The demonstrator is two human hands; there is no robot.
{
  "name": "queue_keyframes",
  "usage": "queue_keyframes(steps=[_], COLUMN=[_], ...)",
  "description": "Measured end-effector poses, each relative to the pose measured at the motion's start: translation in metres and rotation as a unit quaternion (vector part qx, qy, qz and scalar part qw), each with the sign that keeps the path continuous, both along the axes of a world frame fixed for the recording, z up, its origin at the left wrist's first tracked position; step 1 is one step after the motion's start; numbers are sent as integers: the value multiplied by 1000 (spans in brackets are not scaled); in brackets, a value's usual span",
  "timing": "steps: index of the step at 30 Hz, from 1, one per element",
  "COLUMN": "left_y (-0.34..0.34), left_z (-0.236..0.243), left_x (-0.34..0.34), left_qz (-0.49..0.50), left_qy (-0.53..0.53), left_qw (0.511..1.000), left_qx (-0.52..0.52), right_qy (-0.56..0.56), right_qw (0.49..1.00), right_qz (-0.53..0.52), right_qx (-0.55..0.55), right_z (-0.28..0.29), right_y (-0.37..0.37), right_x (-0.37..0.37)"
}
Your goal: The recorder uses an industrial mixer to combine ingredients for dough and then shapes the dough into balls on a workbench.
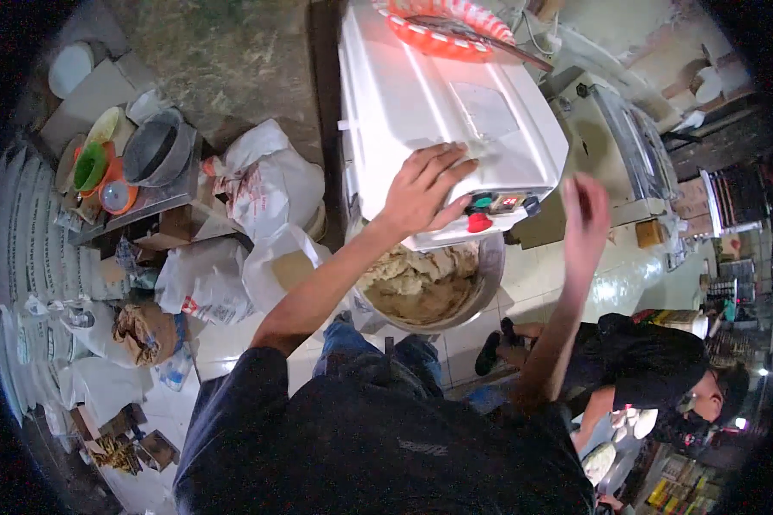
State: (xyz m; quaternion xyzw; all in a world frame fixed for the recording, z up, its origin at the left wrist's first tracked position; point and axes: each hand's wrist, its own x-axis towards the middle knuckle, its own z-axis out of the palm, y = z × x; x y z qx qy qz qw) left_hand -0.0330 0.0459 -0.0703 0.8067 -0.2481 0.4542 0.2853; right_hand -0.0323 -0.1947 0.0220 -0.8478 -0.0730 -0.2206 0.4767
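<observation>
A white dough mixer (395,112) stands in front of me. Its metal bowl (488,296) holds pale, lumpy dough (412,279), partly hidden under the mixer head. On the head's near edge sit a green button (483,203), a red button (479,223), a small lit display (509,202) and a black knob (532,206). My left hand (425,189) lies flat on the casing with fingers spread, its thumb close to the green and red buttons. Off the mixer's right side, my right hand (586,210) hangs in the air, touching nothing visible, its fingers smeared by motion.
A red-and-white plastic basket (447,43) rests on top of the mixer. At left are a table (176,206) with bowls, white plastic bags (270,189) and stacked sacks (17,249). A person in black (653,360) bends over white pieces at lower right.
</observation>
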Motion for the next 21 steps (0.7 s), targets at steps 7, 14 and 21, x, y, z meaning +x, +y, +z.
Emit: queue_keyframes(steps=[7,14,21], left_y=[-10,-1,14], left_z=[5,-4,10], left_x=[9,2,7], left_qz=[-120,-75,-116], left_qy=[5,-7,-14], left_qw=[992,996,993], left_qx=[-44,-49,7], right_qy=[198,150,90], right_qw=[893,786,951], right_qz=[180,120,9], right_qx=[-362,-588,-295], right_z=[21,27,20], right_y=[32,90,63], right_x=[195,193,143])
